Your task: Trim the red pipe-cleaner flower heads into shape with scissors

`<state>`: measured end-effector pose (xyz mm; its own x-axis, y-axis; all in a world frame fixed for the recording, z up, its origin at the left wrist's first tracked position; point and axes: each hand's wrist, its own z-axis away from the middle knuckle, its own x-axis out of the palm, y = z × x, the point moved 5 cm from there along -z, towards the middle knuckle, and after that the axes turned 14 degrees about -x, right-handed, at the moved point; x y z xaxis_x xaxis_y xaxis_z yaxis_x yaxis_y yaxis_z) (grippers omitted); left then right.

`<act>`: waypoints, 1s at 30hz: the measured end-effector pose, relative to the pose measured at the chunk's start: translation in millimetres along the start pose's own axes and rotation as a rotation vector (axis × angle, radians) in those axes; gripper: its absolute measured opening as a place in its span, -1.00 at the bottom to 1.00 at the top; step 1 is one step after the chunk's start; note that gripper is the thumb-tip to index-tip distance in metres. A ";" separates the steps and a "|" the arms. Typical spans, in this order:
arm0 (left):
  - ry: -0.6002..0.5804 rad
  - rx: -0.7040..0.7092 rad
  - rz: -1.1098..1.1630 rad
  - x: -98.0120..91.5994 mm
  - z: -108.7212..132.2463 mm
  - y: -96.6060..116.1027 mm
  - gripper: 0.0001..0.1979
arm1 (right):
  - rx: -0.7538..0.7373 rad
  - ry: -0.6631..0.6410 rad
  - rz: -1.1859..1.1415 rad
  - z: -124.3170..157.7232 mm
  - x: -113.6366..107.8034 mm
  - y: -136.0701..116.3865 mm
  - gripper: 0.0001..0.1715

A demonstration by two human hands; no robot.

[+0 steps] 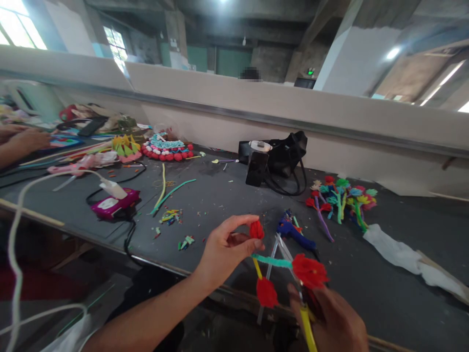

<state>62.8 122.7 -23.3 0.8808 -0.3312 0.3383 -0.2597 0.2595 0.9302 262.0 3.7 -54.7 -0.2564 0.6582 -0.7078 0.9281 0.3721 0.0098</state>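
Note:
My left hand (227, 247) pinches a fuzzy pipe-cleaner flower stem, with a small red bud (257, 229) at its fingertips. A teal side stem (273, 261) runs right to a red flower (310, 271), and a yellow stem hangs down to another red flower (267, 292). My right hand (337, 315) is closed around scissors (307, 327) with yellow on the handle. Their blades point up and away, partly hidden by the right-hand flower. Just beyond the blades lies a blue glue gun (298, 236) on the dark table.
Finished pipe-cleaner flowers (344, 195) lie at the right beside white wrapping (394, 249). A black bag (289, 154) stands against the partition. Left are cut scraps (170, 216), loose pipe cleaners (176, 193), and a purple power strip (116, 203) with cords. Another person's hand (29, 141) works far left.

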 end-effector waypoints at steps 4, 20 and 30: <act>-0.003 -0.037 -0.042 0.3 0.6 -0.9 -0.58 | 0.001 -0.032 0.003 5.2 9.3 -1.0 -0.61; -0.046 0.060 -0.193 4.2 6.4 3.3 -0.63 | 0.062 -0.049 -0.123 18.8 15.5 2.6 -0.68; -0.062 0.061 -0.196 6.2 7.9 4.4 -0.65 | -0.032 -0.050 -0.102 12.1 6.9 -2.1 -0.62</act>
<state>64.0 114.6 -16.0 0.8911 -0.4261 0.1560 -0.1105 0.1297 0.9854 261.5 -0.5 -68.1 -0.3342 0.5828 -0.7407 0.8889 0.4562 -0.0421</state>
